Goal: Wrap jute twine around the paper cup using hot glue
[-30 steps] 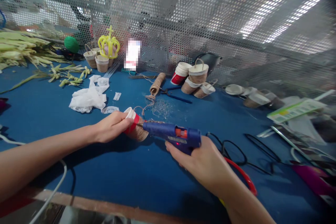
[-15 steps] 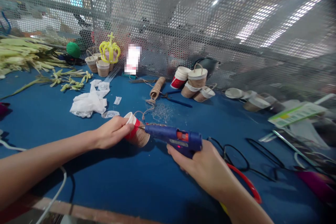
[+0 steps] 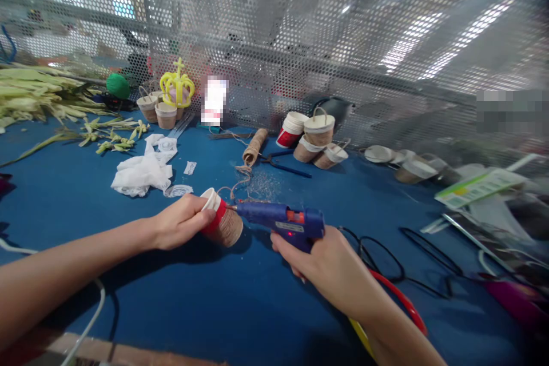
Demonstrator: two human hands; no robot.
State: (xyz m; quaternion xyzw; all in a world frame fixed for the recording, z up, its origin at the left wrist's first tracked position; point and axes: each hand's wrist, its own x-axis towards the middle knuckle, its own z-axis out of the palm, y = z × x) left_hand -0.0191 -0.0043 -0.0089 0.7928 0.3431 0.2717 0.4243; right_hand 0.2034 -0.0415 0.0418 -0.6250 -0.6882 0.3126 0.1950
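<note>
Left hand [image 3: 185, 220] closed on a tilted cup [image 3: 229, 229] near its mouth, right hand [image 3: 328, 263] wrapped round a glue gun [image 3: 278, 218], nozzle [image 3: 232, 207] at the cup's red band [image 3: 219, 218], cup between 2 hands, over the blue surface [image 3: 240, 309].

Slender bare forearms [image 3: 86, 266], with left hand [image 3: 182, 220] and right hand [image 3: 328, 266] bare too, as far as visible

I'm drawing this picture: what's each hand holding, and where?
Left hand: red and white paper cup with brown twine, near its rim. Right hand: blue plastic glue gun, by its handle.
</note>
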